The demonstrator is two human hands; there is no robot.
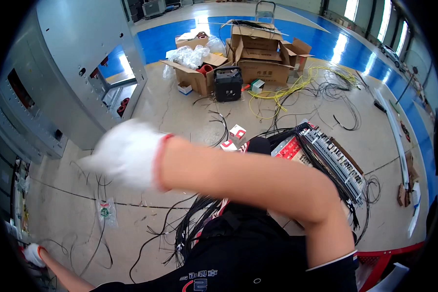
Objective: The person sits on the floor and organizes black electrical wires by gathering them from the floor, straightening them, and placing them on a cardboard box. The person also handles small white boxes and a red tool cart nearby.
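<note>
My right arm stretches across the view to the left, and my right hand, in a white knit glove with a red cuff, is smeared by motion. Its fingers cannot be made out, nor anything in them. At the lower left edge my left hand, in a similar white glove, is beside a row of wired parts along the cabinet side. Its fingers are mostly hidden. A bundle of black wires lies by my legs. To the right, a long stack of grey slotted strips rests with black cables.
A grey metal cabinet stands at left. Cardboard boxes and a black tool bag sit ahead. Yellow cable is tangled at right. Two small white-and-red boxes and a clear plastic bag lie on the floor.
</note>
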